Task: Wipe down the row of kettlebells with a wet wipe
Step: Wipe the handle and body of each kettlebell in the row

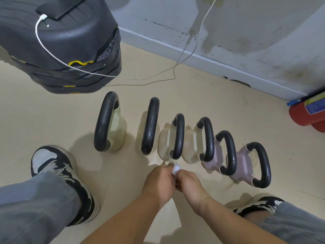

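Your six kettlebells [178, 136] stand in a row on the floor [52, 120], from the big cream one near its middle to the small pink ones toward its right edge. Your left hand [158, 182] and right hand [190, 184] meet just in front of the third one. The fingers of both curl in, pinching a small white wipe [176, 169] between them, just beside its base.

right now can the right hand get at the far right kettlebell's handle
Probably yes: bare floor lies between the right hand and the far-right kettlebell; nothing blocks its handle, though that hand and the left hand pinch the wet wipe.
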